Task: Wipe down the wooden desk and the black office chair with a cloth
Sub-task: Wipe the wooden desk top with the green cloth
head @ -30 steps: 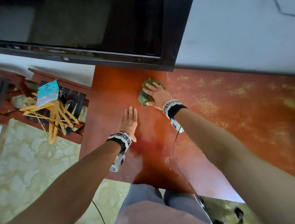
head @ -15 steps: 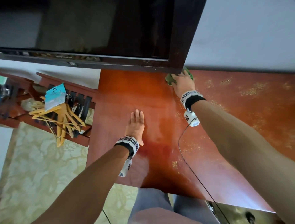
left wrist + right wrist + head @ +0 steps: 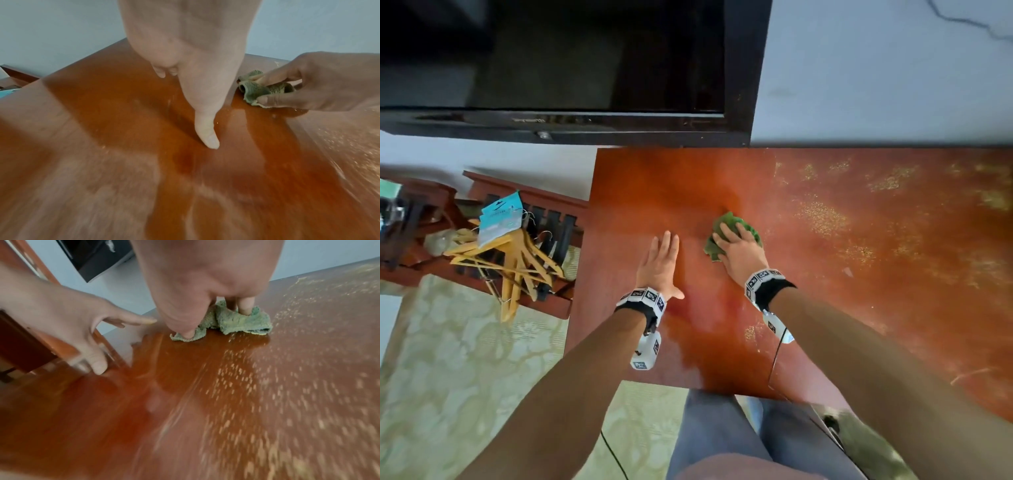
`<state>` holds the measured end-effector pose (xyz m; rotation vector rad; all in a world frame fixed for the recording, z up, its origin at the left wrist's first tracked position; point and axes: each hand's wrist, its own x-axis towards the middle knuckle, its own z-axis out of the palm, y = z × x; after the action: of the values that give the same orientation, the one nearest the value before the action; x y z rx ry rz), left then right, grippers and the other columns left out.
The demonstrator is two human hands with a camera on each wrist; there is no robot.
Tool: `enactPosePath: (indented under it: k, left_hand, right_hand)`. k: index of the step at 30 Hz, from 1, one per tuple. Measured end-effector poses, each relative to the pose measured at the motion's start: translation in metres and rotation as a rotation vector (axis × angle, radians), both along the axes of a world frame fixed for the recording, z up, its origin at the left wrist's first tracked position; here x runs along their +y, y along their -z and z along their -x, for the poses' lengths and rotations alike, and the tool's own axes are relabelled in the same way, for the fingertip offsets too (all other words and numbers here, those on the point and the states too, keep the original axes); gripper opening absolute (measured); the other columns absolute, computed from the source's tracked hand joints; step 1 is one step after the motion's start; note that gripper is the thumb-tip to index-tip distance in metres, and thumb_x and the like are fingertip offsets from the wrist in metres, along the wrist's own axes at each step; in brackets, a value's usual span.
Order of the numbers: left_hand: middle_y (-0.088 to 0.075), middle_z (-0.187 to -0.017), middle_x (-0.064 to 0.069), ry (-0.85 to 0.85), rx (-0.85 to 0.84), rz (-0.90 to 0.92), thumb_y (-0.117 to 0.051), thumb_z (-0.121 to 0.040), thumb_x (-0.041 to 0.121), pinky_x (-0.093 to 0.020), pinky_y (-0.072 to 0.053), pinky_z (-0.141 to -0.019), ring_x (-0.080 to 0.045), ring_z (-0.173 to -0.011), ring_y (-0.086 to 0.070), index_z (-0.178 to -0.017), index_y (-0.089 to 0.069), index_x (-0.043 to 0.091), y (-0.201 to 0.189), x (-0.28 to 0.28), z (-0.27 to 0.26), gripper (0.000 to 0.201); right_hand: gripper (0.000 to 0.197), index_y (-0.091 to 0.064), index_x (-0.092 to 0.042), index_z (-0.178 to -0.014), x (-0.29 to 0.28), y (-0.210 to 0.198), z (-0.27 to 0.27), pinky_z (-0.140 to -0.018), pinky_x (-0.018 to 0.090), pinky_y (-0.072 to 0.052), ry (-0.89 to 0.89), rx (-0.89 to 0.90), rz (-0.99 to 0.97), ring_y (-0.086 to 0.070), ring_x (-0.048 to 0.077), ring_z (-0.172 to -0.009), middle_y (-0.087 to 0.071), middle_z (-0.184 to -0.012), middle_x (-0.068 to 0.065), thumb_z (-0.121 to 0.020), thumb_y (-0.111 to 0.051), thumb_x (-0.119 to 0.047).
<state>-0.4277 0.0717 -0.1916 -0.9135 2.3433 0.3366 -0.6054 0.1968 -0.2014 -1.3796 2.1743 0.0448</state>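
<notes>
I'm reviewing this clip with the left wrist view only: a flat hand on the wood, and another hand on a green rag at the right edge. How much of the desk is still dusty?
Observer: The head view shows yellowish dust speckling the desk to the right of the cloth.
Operator: And the left part?
Observer: Around the left hand the wood looks darker, glossy and speck-free.
Operator: Anything above the desk?
Observer: A black television hangs on the wall.

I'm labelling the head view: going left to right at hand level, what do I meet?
wooden hangers → left hand → green cloth under the right hand → dusty part of the desk.
</notes>
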Motion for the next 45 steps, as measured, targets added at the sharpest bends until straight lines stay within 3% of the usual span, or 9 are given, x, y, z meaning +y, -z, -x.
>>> enactPosePath:
  k: [5,10,17,23,28,34,39,45]
  left_hand:
    - [0.018,-0.172,-0.002,-0.078,0.140,-0.013,-0.080,-0.086,0.047,-0.047,-0.019,-0.128,-0.027,-0.160,0.005,-0.164,0.012,0.021,0.000,0.047,-0.051,0.123]
    - [0.018,-0.172,-0.002,-0.088,0.140,-0.063,-0.082,-0.082,0.051,-0.044,-0.009,-0.129,-0.028,-0.159,0.009,-0.164,0.013,0.022,0.006,0.091,-0.090,0.128]
    - [0.018,-0.172,-0.003,-0.001,0.132,-0.079,-0.085,-0.075,0.057,-0.045,-0.009,-0.130,-0.029,-0.159,0.011,-0.164,0.014,0.021,0.018,0.125,-0.109,0.138]
    - [0.019,-0.172,0.003,0.052,0.129,-0.064,-0.076,-0.083,0.062,-0.047,-0.011,-0.127,-0.029,-0.159,0.009,-0.164,0.012,0.023,0.024,0.133,-0.116,0.126]
    - [0.017,-0.172,0.003,0.025,0.134,-0.055,-0.068,-0.093,0.056,-0.049,-0.015,-0.128,-0.031,-0.159,0.005,-0.165,0.009,0.022,0.025,0.147,-0.126,0.111]
    - [0.014,-0.173,0.001,0.127,0.159,-0.058,-0.066,-0.095,0.055,-0.050,-0.017,-0.128,-0.033,-0.159,0.002,-0.165,0.006,0.021,0.017,0.161,-0.121,0.106]
    - [0.014,-0.173,0.002,0.162,0.154,-0.088,-0.063,-0.093,0.062,-0.051,-0.016,-0.128,-0.035,-0.159,0.002,-0.165,0.007,0.022,0.019,0.165,-0.111,0.108]
    - [0.019,-0.172,0.004,0.129,0.139,-0.122,-0.062,-0.087,0.073,-0.054,-0.011,-0.127,-0.036,-0.158,0.009,-0.165,0.010,0.026,0.018,0.164,-0.097,0.116]
  right_hand:
    - [0.055,-0.022,-0.028,-0.162,0.041,0.001,-0.045,-0.125,0.048,-0.019,-0.077,-0.045,-0.051,-0.004,0.034,-0.157,-0.008,-0.171,-0.006,-0.110,-0.040,-0.032]
    - [0.060,-0.021,-0.028,-0.163,0.084,-0.003,-0.085,-0.124,0.047,-0.023,-0.185,-0.034,-0.076,-0.004,0.034,-0.157,-0.009,-0.171,-0.005,-0.108,-0.045,-0.033]
    - [0.060,-0.016,-0.029,-0.164,0.147,-0.004,-0.132,-0.125,0.050,-0.016,-0.291,-0.029,-0.123,0.004,0.032,-0.158,-0.002,-0.172,-0.006,-0.109,-0.041,-0.034]
    - [0.055,-0.022,-0.031,-0.162,0.201,0.011,-0.164,-0.125,0.051,-0.016,-0.252,-0.026,-0.055,0.001,0.030,-0.158,-0.007,-0.171,-0.008,-0.110,-0.039,-0.038]
    - [0.052,-0.028,-0.029,-0.161,0.236,0.020,-0.193,-0.128,0.049,-0.013,-0.074,-0.070,-0.018,0.001,0.028,-0.158,-0.012,-0.171,-0.008,-0.111,-0.039,-0.033]
    - [0.064,-0.025,-0.032,-0.161,0.277,0.021,-0.187,-0.126,0.053,-0.021,0.043,-0.029,0.006,0.004,0.021,-0.159,-0.007,-0.171,-0.013,-0.104,-0.046,-0.011]
    - [0.061,-0.032,-0.034,-0.158,0.304,0.028,-0.154,-0.116,0.051,-0.041,0.309,0.027,0.029,-0.005,0.023,-0.158,-0.013,-0.170,-0.015,-0.104,-0.051,-0.016]
    - [0.046,-0.046,-0.024,-0.153,0.300,0.029,-0.151,-0.118,0.049,-0.039,0.395,0.041,0.090,-0.015,0.030,-0.157,-0.030,-0.166,-0.008,-0.107,-0.050,-0.029]
